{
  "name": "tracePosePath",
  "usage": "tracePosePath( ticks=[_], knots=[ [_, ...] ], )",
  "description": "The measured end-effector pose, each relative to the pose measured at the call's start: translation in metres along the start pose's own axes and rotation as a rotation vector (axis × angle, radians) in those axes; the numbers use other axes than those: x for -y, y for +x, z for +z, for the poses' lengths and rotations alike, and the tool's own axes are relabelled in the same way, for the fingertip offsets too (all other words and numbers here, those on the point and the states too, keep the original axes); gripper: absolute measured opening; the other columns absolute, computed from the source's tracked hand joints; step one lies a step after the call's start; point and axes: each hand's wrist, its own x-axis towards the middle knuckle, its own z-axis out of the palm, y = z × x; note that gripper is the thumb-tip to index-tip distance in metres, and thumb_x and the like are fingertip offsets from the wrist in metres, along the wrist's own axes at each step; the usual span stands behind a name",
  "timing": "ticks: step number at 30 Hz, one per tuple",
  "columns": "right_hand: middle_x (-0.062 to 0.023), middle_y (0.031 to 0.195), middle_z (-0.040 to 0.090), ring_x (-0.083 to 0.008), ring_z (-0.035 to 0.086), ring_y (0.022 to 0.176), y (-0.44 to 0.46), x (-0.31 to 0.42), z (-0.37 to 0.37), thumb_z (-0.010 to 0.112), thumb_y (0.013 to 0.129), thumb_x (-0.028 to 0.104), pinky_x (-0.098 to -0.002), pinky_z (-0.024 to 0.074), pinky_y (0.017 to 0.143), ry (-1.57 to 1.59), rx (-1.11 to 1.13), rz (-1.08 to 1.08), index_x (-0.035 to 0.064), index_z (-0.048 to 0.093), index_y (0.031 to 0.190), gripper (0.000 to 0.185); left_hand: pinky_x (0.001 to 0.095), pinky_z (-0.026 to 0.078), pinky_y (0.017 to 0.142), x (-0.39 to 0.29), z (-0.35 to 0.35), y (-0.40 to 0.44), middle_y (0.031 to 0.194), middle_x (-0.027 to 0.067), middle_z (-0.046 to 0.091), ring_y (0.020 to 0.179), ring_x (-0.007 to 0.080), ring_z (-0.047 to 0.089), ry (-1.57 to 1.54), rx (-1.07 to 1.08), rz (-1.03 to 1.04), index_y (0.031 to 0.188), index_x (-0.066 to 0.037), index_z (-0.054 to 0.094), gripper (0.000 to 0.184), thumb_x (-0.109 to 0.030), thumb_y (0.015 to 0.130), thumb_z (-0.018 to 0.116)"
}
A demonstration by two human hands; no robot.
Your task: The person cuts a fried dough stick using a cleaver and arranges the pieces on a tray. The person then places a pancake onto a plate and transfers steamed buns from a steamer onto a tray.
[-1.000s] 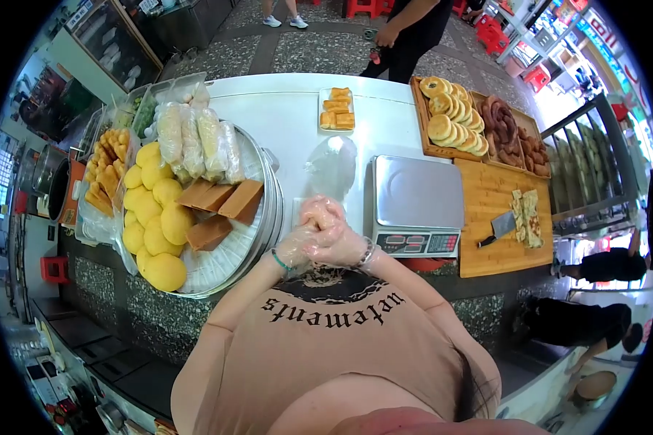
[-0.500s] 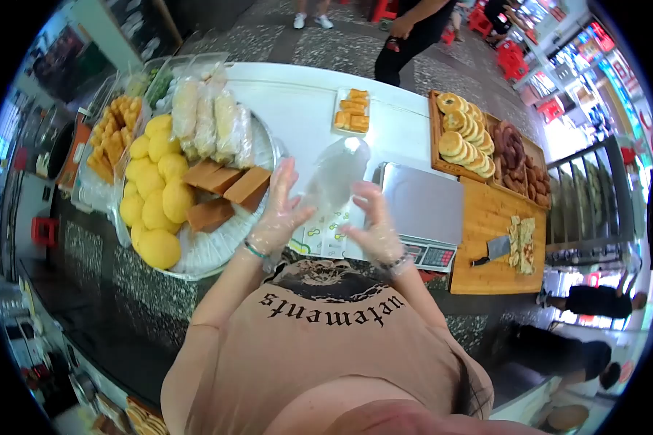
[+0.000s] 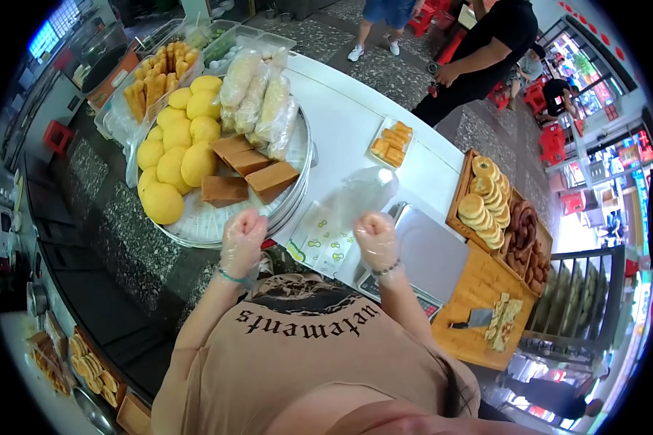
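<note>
The white tabletop spans the middle of the view. On its left sits the round tray, with piled yellow buns, plastic-wrapped rolls and brown blocks. At the right, the cutting board bears a cleaver beside cut flatbread; next to the board is the scale. A printed bag lies flat between the round tray and the scale, and a clear plastic bag sits puffed up at its far end, just beyond the right hand. The left hand and right hand, in clear gloves, are well apart, each curled into a fist; whether either encloses anything, I cannot tell. The left is near the tray's edge and the blocks, the right near the scale. Farther out, a small white dish holds golden pieces.
</note>
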Motion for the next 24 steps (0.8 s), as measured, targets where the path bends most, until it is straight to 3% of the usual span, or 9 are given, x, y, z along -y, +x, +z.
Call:
tracePosePath(
  ticks=[4, 12, 14, 15, 16, 18, 19, 23, 24],
  knots=[
    [-0.0099, 0.055, 0.036, -0.0237, 0.031, 0.049, 0.023, 0.032, 0.043, 0.062, 0.076, 0.003, -0.0341, 0.0309, 0.047, -0.033, 0.216, 0.006, 0.0039, 0.031, 0.061, 0.034, 0.024, 0.026, 0.051, -0.01, -0.034, 0.012, 0.062, -0.0046, 0.028, 0.058, 0.0072, 0.026, -0.206, -0.071, -0.015, 0.064, -0.01, 0.029, 0.036, 0.005, 0.084, 0.055],
    [-0.0036, 0.056, 0.031, -0.0154, 0.029, 0.053, 0.025, 0.036, 0.134, 0.061, 0.081, 0.007, -0.0299, 0.031, 0.049, -0.017, 0.22, 0.072, 0.0048, 0.034, 0.063, 0.032, 0.0217, 0.027, 0.05, 0.003, -0.128, 0.057, 0.064, -0.0034, 0.034, 0.057, 0.0067, 0.032, -0.369, -0.074, -0.066, 0.064, -0.013, 0.03, 0.035, 0.0, 0.086, 0.054],
    [-0.0029, 0.056, 0.031, -0.0151, 0.029, 0.053, 0.034, 0.043, 0.166, 0.062, 0.082, 0.009, -0.0296, 0.0311, 0.049, -0.031, 0.18, 0.116, 0.0043, 0.035, 0.063, 0.033, 0.0237, 0.038, 0.06, 0.001, -0.153, 0.078, 0.066, -0.0004, 0.043, 0.061, 0.0094, 0.041, -0.346, -0.006, 0.068, 0.065, -0.009, 0.034, 0.03, 0.003, 0.086, 0.052],
    [-0.0033, 0.056, 0.032, -0.0152, 0.03, 0.053, 0.036, 0.049, 0.185, 0.062, 0.083, 0.009, -0.0297, 0.0316, 0.049, -0.025, 0.158, 0.11, 0.0038, 0.036, 0.063, 0.034, 0.0295, 0.045, 0.077, 0.0, -0.176, 0.085, 0.091, 0.0096, 0.058, 0.082, 0.0175, 0.055, -0.131, 0.068, -0.028, 0.076, -0.002, 0.054, 0.016, -0.006, 0.09, 0.047],
    [-0.0037, 0.056, 0.033, -0.0153, 0.032, 0.053, 0.038, 0.054, 0.201, 0.062, 0.083, 0.01, -0.0299, 0.0321, 0.05, -0.028, 0.14, 0.107, 0.0032, 0.036, 0.063, 0.034, 0.0295, 0.045, 0.077, -0.001, -0.191, 0.096, 0.091, 0.0096, 0.058, 0.082, 0.0175, 0.055, -0.129, 0.091, -0.027, 0.076, -0.002, 0.054, 0.016, -0.006, 0.09, 0.047],
    [-0.0048, 0.057, 0.04, -0.0148, 0.039, 0.053, 0.046, 0.063, 0.244, 0.06, 0.087, 0.013, -0.029, 0.0347, 0.051, 0.015, 0.109, 0.103, 0.002, 0.041, 0.064, 0.032, 0.034, 0.042, 0.094, -0.003, -0.215, 0.116, 0.124, 0.0177, 0.052, 0.111, 0.0242, 0.052, 0.035, 0.267, 0.268, 0.104, 0.001, 0.063, 0.029, -0.014, 0.093, 0.041],
    [-0.0055, 0.058, 0.044, -0.015, 0.043, 0.054, 0.052, 0.074, 0.266, 0.058, 0.089, 0.015, -0.0288, 0.036, 0.051, 0.11, 0.145, 0.122, 0.0011, 0.045, 0.066, 0.03, 0.0363, 0.034, 0.104, 0.002, -0.225, 0.124, 0.141, 0.0191, 0.037, 0.127, 0.0253, 0.039, -0.076, 0.342, 0.111, 0.122, 0.0, 0.058, 0.041, -0.023, 0.094, 0.038],
    [-0.006, 0.062, 0.054, -0.0176, 0.052, 0.057, 0.056, 0.084, 0.327, 0.052, 0.092, 0.019, -0.0295, 0.0418, 0.054, 0.274, 0.302, 0.22, 0.0017, 0.057, 0.074, 0.026, 0.0354, 0.041, 0.097, 0.002, -0.218, 0.137, 0.129, 0.018, 0.049, 0.114, 0.0225, 0.051, -0.195, 0.456, 0.169, 0.117, 0.001, 0.06, 0.04, -0.025, 0.093, 0.042],
    [-0.0055, 0.063, 0.055, -0.0185, 0.052, 0.056, 0.051, 0.088, 0.341, 0.053, 0.092, 0.018, -0.0297, 0.0429, 0.054, 0.358, 0.339, 0.319, 0.0023, 0.059, 0.076, 0.023, 0.0325, 0.044, 0.09, 0.0, -0.218, 0.134, 0.121, 0.0163, 0.054, 0.103, 0.0193, 0.055, -0.209, 0.609, 0.023, 0.116, 0.001, 0.06, 0.04, -0.027, 0.093, 0.043]
  ],
)
